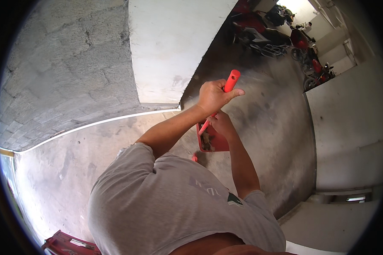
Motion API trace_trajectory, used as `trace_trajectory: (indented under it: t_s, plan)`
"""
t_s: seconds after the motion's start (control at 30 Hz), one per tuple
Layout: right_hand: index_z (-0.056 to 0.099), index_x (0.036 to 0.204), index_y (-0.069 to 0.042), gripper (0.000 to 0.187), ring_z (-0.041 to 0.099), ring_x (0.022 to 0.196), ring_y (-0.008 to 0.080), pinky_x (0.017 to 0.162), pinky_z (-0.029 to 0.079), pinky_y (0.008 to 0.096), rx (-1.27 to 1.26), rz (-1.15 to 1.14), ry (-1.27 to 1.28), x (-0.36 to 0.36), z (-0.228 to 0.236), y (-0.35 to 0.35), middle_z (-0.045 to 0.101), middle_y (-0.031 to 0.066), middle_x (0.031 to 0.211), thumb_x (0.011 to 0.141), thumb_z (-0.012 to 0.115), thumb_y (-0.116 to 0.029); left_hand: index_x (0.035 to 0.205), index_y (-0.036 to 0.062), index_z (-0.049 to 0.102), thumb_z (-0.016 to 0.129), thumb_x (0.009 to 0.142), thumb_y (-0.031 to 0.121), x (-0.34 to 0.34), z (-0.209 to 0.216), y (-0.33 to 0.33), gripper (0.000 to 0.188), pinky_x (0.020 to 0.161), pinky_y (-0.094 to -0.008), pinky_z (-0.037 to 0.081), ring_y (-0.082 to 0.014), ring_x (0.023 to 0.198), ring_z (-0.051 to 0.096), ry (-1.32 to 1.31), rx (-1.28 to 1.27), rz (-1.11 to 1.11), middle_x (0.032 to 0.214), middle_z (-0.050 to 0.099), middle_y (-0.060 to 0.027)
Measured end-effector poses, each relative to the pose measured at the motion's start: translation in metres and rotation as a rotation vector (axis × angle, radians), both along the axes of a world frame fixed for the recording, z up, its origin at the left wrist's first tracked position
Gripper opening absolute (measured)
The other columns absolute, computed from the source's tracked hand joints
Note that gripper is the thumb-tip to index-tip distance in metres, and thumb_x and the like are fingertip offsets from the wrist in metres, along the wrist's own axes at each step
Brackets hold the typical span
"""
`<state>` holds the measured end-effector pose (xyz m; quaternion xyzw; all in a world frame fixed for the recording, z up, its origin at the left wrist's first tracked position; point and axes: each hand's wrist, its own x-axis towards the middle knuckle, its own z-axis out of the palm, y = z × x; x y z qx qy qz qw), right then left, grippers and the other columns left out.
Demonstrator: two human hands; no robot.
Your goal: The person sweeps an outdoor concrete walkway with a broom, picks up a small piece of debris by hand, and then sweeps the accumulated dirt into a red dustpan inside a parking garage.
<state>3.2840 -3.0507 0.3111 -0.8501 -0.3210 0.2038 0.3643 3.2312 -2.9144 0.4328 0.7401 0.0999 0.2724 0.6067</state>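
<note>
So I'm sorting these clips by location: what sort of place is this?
Probably a covered parking area or ground-floor garage: bare concrete floor, a rough block wall, and parked motorbikes at the back. The person's hands grip an orange handle over a red dustpan.

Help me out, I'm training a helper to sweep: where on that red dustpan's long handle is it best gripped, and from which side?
Probably near the top of the red handle, where the left hand wraps it from the person's side. The handle stands nearly upright over the red dustpan, so a sideways wrap likely steadies it. The right hand holds lower down.
</note>
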Motion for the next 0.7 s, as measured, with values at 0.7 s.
trace_trajectory:
  t_s: [0.7]
  plan:
    - [0.058,0.101,0.002,0.023,0.061,0.092,0.0282,0.078,0.046,0.0369,-0.125,0.087,0.08,0.001,-0.001,-0.007,0.061,0.017,0.099,0.083,0.054,-0.013,0.062,0.004,0.052,0.081,0.063,0.045,-0.008,-0.01,-0.01,0.05,0.047,-0.0271,0.04,-0.0083,0.049,0.039,-0.031,0.098,-0.018,0.051,0.047,-0.0008]
